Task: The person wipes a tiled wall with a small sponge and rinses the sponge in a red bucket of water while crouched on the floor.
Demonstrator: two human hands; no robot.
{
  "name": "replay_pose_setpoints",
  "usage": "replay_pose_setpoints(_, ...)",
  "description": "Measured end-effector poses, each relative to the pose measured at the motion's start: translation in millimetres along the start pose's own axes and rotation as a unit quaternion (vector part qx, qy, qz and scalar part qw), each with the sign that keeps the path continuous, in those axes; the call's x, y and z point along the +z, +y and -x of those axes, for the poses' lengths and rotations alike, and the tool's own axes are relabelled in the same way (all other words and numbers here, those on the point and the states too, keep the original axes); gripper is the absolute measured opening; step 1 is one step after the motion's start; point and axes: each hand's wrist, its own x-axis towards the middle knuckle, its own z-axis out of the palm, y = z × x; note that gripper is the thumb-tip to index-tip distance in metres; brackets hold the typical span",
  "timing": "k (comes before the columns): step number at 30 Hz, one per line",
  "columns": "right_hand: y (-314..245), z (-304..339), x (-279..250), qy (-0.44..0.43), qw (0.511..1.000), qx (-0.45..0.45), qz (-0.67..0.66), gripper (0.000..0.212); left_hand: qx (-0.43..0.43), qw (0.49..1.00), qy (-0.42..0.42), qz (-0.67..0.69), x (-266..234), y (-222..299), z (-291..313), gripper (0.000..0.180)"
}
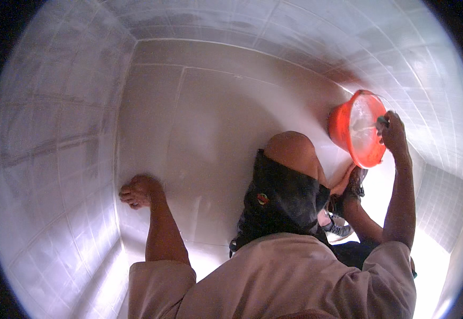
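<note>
My right hand (395, 134) is at the right rim of an orange-red bucket (340, 127). Its fingers are closed round a small tool with a greenish handle (382, 120), whose far end reaches over the bucket's mouth and is too blurred to name. Whitish, cloudy stuff (363, 135) shows inside the bucket. Far to the left, low by the left wall, is my left hand (138, 191). Its fingers are curled in, and whatever they may hold is hidden.
Large smooth tiles cover the floor (210, 117). A smeared tiled wall (51, 154) rises on the left, another tiled wall (295, 26) runs along the far side and round to the right. My bent knee (292, 149) and a shoe (340, 228) are beside the bucket.
</note>
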Motion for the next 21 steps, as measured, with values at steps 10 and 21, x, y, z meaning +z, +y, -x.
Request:
replay_pose_setpoints(10, -15.3, 13.1, -65.5, 0.152, 0.967, -0.194, 0.059, 0.017, -0.011, 0.992, 0.089, -0.093, 45.4, -23.9, 0.1, 0.042)
replay_pose_setpoints(21, 37.8, 17.9, -36.7, 0.268, 0.943, -0.193, -0.043, 0.034, -0.021, 0.997, 0.06, -0.035, 19.4, -7.2, -0.2, 0.037)
